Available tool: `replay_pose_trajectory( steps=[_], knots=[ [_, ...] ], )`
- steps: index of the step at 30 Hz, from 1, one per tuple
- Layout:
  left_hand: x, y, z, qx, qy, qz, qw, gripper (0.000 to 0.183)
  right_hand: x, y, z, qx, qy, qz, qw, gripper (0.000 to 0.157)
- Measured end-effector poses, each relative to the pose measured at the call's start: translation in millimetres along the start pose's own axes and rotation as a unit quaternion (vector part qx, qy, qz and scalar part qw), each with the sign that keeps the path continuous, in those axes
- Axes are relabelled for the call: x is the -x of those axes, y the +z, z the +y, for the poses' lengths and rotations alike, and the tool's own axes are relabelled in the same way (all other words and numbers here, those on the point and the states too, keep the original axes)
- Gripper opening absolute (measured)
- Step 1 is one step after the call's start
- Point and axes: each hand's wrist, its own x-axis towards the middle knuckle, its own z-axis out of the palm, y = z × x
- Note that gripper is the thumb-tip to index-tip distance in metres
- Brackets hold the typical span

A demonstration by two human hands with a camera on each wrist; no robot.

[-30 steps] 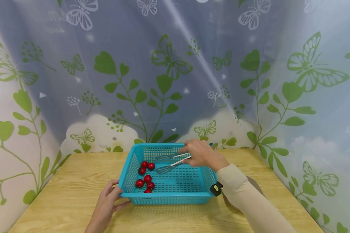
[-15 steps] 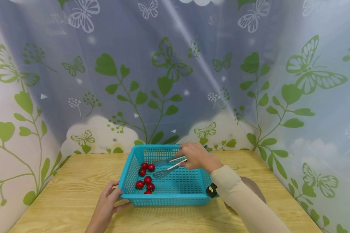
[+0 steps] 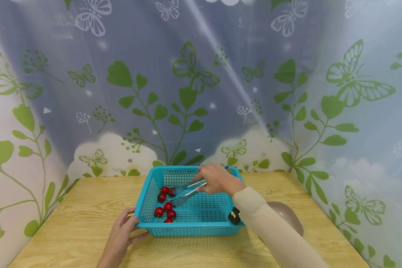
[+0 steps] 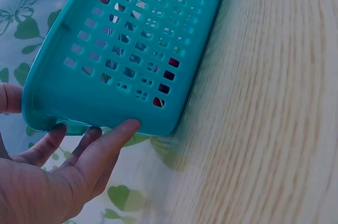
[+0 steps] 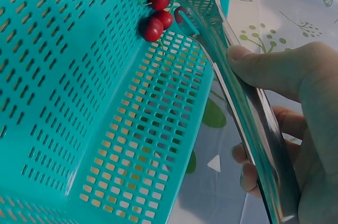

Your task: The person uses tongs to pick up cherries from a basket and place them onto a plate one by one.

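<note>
While the near left corner of the blue basket is held by the left grip, with fingers bent at the rim and one digit laid along the wall, the basket is borne by the wooden bench; to the right, a brownish dish is partly hidden by a cream sleeve; a black device is worn at the right wrist; toward the left side of the basket's floor, seven red cherries are seen, loosely grouped; metal tongs are clasped by the right grip, their arms spread and their slotted ends set among the cherries, one cherry being overlapped by the farther end; whether it is touched cannot be told; beyond the bench, a curtain is printed with green plants and butterflies.
</note>
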Motion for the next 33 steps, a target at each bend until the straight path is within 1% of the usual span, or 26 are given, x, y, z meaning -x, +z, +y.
replay_pose_trajectory(
  steps=[6,14,22,27,33],
  knots=[
    [-0.1,-0.2,0.2,-0.002,-0.005,0.001,1.0,0.046,-9.1,3.8,-3.6,0.011,-0.003,-0.008,1.0,0.034],
    [0.3,0.3,1.7,0.0,-0.007,0.0,1.0,0.047,-19.1,8.3,-5.6,0.004,0.02,-0.03,0.999,0.035],
    [1.0,0.4,3.0,0.001,-0.008,0.0,1.0,0.048,-26.8,12.2,-1.3,-0.028,0.014,-0.04,0.999,0.034],
    [1.5,0.6,3.0,0.001,-0.007,0.001,1.0,0.047,-31.1,19.5,1.7,-0.028,0.019,-0.041,0.999,0.032],
    [1.0,0.4,2.6,0.001,-0.007,0.001,1.0,0.047,-34.7,27.7,1.8,-0.026,0.036,-0.06,0.997,0.033]
  ],
)
